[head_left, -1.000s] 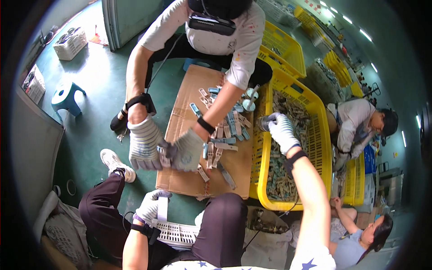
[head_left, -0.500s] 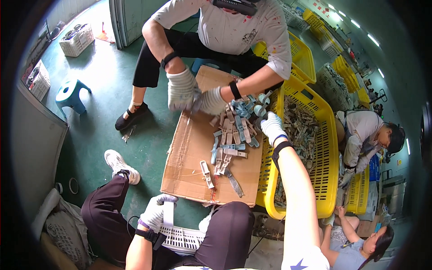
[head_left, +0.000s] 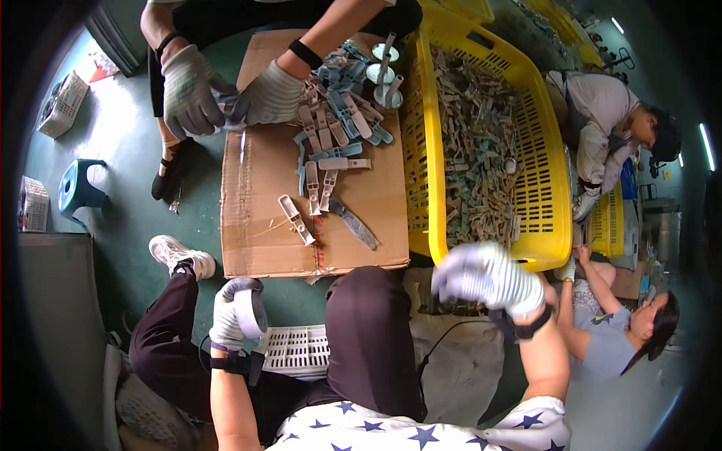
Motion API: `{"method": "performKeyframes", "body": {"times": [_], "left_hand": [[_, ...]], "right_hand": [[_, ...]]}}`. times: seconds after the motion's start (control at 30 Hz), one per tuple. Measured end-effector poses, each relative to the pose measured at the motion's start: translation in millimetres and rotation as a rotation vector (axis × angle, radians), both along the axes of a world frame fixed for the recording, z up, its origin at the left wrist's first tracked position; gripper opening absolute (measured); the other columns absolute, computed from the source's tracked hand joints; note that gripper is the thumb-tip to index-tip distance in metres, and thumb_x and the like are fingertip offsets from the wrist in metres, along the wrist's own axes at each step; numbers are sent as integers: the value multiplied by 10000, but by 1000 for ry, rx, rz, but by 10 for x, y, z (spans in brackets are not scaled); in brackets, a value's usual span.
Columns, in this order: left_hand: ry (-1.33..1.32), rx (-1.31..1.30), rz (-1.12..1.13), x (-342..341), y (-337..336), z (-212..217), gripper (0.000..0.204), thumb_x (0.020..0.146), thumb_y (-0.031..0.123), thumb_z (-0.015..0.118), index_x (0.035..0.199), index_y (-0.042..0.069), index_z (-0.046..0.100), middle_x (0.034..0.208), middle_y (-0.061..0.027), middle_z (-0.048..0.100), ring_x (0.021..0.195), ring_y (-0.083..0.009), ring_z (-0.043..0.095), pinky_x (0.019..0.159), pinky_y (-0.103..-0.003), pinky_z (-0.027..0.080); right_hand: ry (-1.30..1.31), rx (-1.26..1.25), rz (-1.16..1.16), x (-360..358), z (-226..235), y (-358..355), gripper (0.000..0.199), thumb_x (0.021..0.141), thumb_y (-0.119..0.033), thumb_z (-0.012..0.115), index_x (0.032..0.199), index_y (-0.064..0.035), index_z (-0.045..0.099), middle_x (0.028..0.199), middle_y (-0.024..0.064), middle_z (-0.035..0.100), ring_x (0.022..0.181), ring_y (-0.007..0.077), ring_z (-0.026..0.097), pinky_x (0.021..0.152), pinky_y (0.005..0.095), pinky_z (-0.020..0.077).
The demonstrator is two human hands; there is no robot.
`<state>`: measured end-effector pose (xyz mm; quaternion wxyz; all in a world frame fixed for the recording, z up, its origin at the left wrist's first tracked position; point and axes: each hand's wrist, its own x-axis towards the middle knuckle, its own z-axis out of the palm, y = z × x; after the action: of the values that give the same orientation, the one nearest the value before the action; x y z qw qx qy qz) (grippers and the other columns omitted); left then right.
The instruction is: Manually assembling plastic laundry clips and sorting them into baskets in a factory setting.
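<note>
My left hand (head_left: 226, 322), in a striped work glove, is closed round a white ring-shaped piece (head_left: 258, 314), low beside my knee. My right hand (head_left: 489, 282), gloved too, is smeared by motion near the close end of a yellow basket (head_left: 556, 225); whether it holds anything is unclear. On the cardboard (head_left: 256, 225) ahead lies a pile of grey, pinkish and blue plastic clip-like parts (head_left: 323, 128). Closer to me are a single pale part (head_left: 295, 219) and a flat grey blade-like piece (head_left: 355, 224). Round pale pieces with stems (head_left: 383, 75) stand at the pile's far right.
Across the cardboard, another person's gloved hands (head_left: 226, 101) work on a small part. Many mixed plastic parts (head_left: 477, 143) fill the yellow basket. A white basket (head_left: 301, 347) sits between my legs. At left is a blue stool (head_left: 81, 188); two people work at far right.
My right hand has come back toward me from the stemmed round pieces. The white ring in my left hand now shows its round opening. My view has shifted, so the cardboard appears higher.
</note>
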<state>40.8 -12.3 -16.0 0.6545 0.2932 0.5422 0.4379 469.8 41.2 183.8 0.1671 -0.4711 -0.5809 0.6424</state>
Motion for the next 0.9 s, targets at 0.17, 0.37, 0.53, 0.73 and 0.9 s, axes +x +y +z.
{"method": "performKeyframes", "body": {"times": [0.17, 0.37, 0.53, 0.73, 0.9], "left_hand": [[-91, -82, 49, 31, -19, -33, 105, 828, 13, 656, 924, 30, 693, 893, -78, 685, 712, -142, 629, 636, -272, 519], [-96, -136, 76, -11, -39, -75, 138, 831, 42, 649, 963, 32, 686, 934, -95, 695, 747, -153, 642, 671, -276, 527], [-75, -143, 30, 7, 11, 119, 133, 841, 50, 663, 970, 28, 684, 879, -73, 680, 663, -115, 617, 584, -248, 509], [-107, -121, -24, -46, 18, -15, 157, 860, 80, 668, 1010, 35, 682, 884, -32, 669, 713, -99, 609, 639, -237, 503], [-70, -14, -67, -153, -48, -120, 198, 848, 125, 685, 1023, 33, 675, 960, -42, 674, 858, -129, 624, 766, -264, 504]], "right_hand": [[-369, -222, 162, 452, -1179, -1067, 249, 894, -183, 595, 1050, -4, 669, 870, 87, 713, 794, 194, 663, 778, 316, 513], [-406, 53, 23, 124, -1148, -971, 147, 844, -120, 630, 940, -9, 646, 856, 182, 671, 779, 346, 644, 687, 405, 512], [-281, 507, -141, -557, -149, -90, 105, 873, -85, 586, 890, 9, 632, 830, 152, 637, 789, 303, 638, 700, 364, 513], [-881, 523, 514, -1139, -719, 894, 301, 821, -319, 589, 908, -44, 674, 872, 187, 678, 857, 361, 651, 759, 458, 514], [-1197, 507, 621, -1567, -953, 896, 294, 769, -285, 637, 925, -52, 727, 951, 166, 705, 917, 326, 677, 796, 432, 535]]}}
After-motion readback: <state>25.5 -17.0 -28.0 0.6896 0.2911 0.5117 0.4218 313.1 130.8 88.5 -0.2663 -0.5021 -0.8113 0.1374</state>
